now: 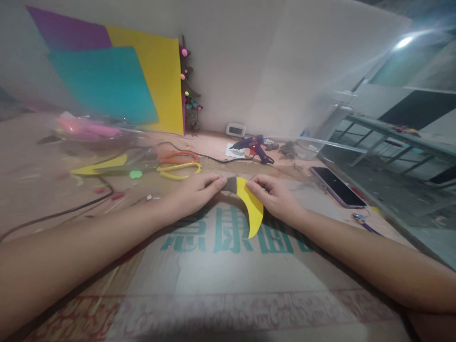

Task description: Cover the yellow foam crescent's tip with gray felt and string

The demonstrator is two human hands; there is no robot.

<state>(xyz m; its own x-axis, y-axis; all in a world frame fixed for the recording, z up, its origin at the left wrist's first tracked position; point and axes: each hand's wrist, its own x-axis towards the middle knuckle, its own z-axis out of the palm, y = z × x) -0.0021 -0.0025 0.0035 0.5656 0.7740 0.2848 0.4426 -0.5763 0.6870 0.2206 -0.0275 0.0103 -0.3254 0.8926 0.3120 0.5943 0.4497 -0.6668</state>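
Note:
A yellow crescent-shaped piece (pixel 253 209), like cut craft foam or card, hangs point down over the cardboard with green lettering. At its upper left it meets a small dark grey piece (pixel 231 184); whether the two are joined I cannot tell. My left hand (pixel 194 192) pinches the grey piece's outer end between thumb and fingers. My right hand (pixel 280 195) pinches the yellow piece near its top right edge. Beyond my hands, a dark blue hot glue gun (pixel 253 145) rests beside a small white card (pixel 234 151).
Scissors with orange and yellow handles (pixel 180 167) lie behind my left hand. At far left are a yellow pointed piece (pixel 101 165) and a dark cord. A phone (pixel 337 186) lies to the right. Coloured sheets (pixel 107 85) lean against the wall near a small white clock (pixel 235 129).

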